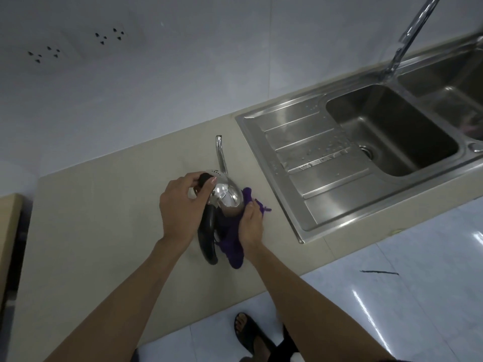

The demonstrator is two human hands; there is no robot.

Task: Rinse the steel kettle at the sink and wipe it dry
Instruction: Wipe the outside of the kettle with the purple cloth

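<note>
The steel kettle (228, 195) stands on the beige counter (104, 218), left of the sink, its long spout pointing away and its black handle curving toward me. My left hand (180, 205) grips the black knob on the kettle's lid. A purple cloth (232, 244) is wrapped against the kettle's right side and hangs down near the handle. My right hand (251, 226) holds this cloth against the kettle's lower body. The kettle's base is hidden by the cloth and hands.
A steel sink (392, 131) with a wet ribbed drainboard (308, 158) sits to the right, a tall tap (410, 35) above it. Wall sockets (109, 36) are at the back left. A wooden edge (9, 226) borders the counter's left. My sandalled foot (248, 333) stands on the tiled floor.
</note>
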